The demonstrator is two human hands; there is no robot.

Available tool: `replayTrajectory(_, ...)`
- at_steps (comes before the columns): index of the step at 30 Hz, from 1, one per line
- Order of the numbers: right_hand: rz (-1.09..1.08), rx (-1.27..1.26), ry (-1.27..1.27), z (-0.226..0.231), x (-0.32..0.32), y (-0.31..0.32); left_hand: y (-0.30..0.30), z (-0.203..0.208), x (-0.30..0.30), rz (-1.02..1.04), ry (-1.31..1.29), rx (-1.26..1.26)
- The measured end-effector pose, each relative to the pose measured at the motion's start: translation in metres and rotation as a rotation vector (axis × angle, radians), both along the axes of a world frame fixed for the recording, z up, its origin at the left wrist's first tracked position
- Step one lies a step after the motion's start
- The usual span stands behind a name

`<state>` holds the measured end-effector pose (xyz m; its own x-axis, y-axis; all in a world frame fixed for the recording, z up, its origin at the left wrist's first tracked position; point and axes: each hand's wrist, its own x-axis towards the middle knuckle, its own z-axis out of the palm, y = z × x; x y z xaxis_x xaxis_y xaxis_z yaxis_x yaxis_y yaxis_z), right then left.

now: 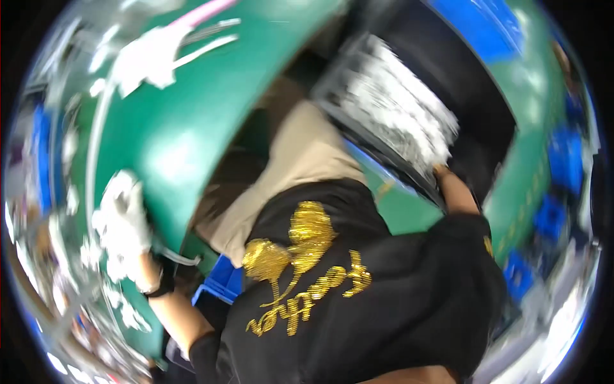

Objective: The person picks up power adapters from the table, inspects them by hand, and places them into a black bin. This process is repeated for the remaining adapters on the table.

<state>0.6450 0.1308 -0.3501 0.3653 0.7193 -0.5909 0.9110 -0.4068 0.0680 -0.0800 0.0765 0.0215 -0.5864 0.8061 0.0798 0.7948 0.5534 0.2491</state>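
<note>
My left hand (128,214), in a white glove, is at the left edge of the green tabletop (185,134). Its fingers look curled, and small white pieces (91,253) lie beside it; the blur hides what it holds. On the other side, my right arm (457,192) reaches into a black bin (492,128). A heap of white pieces (396,102), too smeared to name, fills part of that bin. My right hand (441,168) is at the near end of the heap, its fingers lost against the white.
A white bundle (144,61) with a pink strip and thin white prongs lies on the table's far left. Blue bins stand below the table (220,281), at the upper right (480,25) and along the right (566,160). A person's beige-trousered leg (307,147) lies between table and black bin.
</note>
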Motion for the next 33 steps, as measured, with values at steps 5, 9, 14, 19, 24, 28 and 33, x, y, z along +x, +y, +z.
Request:
replayTrajectory(5, 0.292, 0.293, 0.12, 0.12, -0.025, 0.076, -0.002, 0.008, 0.008, -0.099, 0.116, 0.207)
replayTrajectory(9, 0.115, 0.762, 0.938, 0.327, -0.238, 0.11, -0.034, 0.032, 0.02, -0.061, -0.333, 0.621)
replayTrajectory(14, 0.89, 0.565, 1.46, 0.436, -0.464, 0.093, -0.057, 0.022, 0.001, -0.017, -0.729, 1.033)
replayTrajectory(19, 1.568, 0.899, 1.256, 0.438, -0.699, 0.141, -0.061, -0.001, -0.014, -0.189, -0.159, 0.429)
replayTrajectory(24, 1.614, 0.978, 0.791, 0.402, -0.855, 0.183, -0.065, 0.022, -0.035, -0.297, -0.022, 0.139)
replayTrajectory(28, 1.685, 0.835, 0.471, 0.377, -0.88, 0.203, -0.069, 0.06, -0.094, -0.14, -0.031, 0.345)
replayTrajectory(33, 1.488, 0.793, 0.764, 0.424, -0.841, 0.169, -0.006, 0.045, -0.24, 0.245, 0.067, 0.206)
